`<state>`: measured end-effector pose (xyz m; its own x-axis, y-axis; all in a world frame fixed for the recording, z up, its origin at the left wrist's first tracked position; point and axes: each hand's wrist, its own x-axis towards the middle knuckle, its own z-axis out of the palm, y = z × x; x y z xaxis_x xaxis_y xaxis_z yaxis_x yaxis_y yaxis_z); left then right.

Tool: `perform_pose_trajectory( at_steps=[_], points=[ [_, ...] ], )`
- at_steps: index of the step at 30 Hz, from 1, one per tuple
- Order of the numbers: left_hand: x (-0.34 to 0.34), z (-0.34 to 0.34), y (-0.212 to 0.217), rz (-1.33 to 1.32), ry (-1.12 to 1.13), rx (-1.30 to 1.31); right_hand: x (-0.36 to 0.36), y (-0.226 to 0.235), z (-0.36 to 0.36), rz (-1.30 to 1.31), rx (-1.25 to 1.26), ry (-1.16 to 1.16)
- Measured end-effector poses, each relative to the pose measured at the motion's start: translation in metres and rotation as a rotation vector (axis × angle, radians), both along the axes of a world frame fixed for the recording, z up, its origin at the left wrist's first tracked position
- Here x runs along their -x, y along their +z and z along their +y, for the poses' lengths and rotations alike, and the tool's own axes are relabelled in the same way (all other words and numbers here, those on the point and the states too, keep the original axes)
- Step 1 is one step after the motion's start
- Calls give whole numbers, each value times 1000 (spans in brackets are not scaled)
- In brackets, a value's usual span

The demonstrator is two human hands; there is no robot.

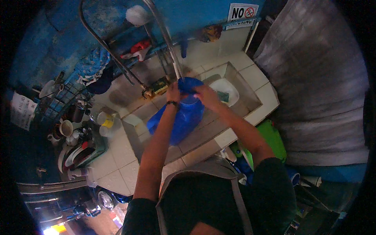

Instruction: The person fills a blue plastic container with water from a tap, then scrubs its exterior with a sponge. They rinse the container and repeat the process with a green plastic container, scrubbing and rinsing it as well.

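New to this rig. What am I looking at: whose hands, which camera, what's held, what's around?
No robot here: these are a person's bare hands, left and right. The one picture comes from a wide fisheye camera on that person's head, looking down, so straight edges bend near the rim.

Both hands are at the upper end of a blue container in a sink; blur hides the exact grip. To its right sits a white tub with a green sponge. Crowded dishes stand on the tiled counter at left.
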<state>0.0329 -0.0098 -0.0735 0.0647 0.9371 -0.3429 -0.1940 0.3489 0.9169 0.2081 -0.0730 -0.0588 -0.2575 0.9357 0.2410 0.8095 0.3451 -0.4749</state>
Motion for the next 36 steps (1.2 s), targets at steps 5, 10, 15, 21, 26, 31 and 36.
perform_pose_trajectory(
  at_steps=[5, 10, 15, 21, 26, 31, 36],
  points=[
    [-52, 20, 21, -65, -163, 91, -28, 21, 59, 236, 155, -289],
    [-38, 22, 48, -442, -103, 325, 11, 26, 48, 204, 155, -107],
    [-10, -10, 34, -859, -223, 287, 44, 35, 49, 114, 297, -225],
    [6, -12, 23, -967, -206, 263, 64, 46, 46, 24, -245, 267],
    [3, -19, 27, -1009, -153, 330, 41, 44, 27, 296, -8, 244],
    [-55, 8, 20, -783, -26, 300, -7, 50, 21, 1098, 241, -108],
    [-55, 32, 35, 346, -8, -117, -46, 33, 8, 1164, 642, -451]
  ],
)
